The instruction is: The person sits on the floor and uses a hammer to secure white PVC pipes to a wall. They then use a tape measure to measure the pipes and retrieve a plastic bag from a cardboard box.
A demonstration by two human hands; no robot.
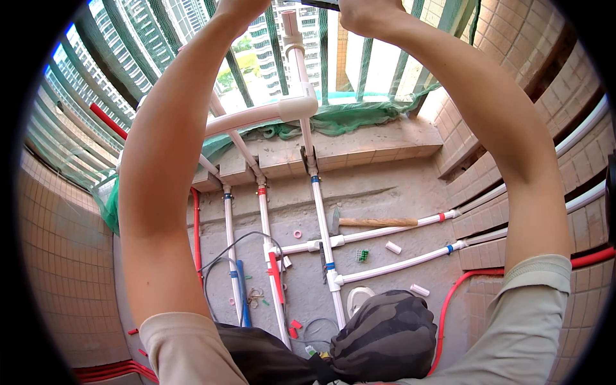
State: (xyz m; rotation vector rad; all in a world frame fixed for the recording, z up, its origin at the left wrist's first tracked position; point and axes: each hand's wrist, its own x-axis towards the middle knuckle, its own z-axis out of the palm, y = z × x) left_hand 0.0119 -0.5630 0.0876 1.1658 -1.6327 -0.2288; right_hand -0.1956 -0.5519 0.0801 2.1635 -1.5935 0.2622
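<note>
Both my arms reach up and away to the top of the head view. My left hand [242, 6] is mostly cut off by the upper edge, and its fingers are hidden. My right hand [371, 17] is closed at the end of a dark, flat object [319, 3], whose kind I cannot make out because the edge crops it. Just below that object and between my hands stands the upper end of a white pipe [290, 27]. Lower on this pipework, a thick elbow [298, 108] joins a white pipe [251, 118] running left behind my left forearm.
White pipes with red and blue bands run along the concrete floor [385, 196]. A hammer [378, 222] lies across them, near loose pipe pieces [393, 248]. Slatted railing [276, 58] with green netting [346, 120] closes the far side. Red conduit [449, 292] curves at right; tiled walls flank me.
</note>
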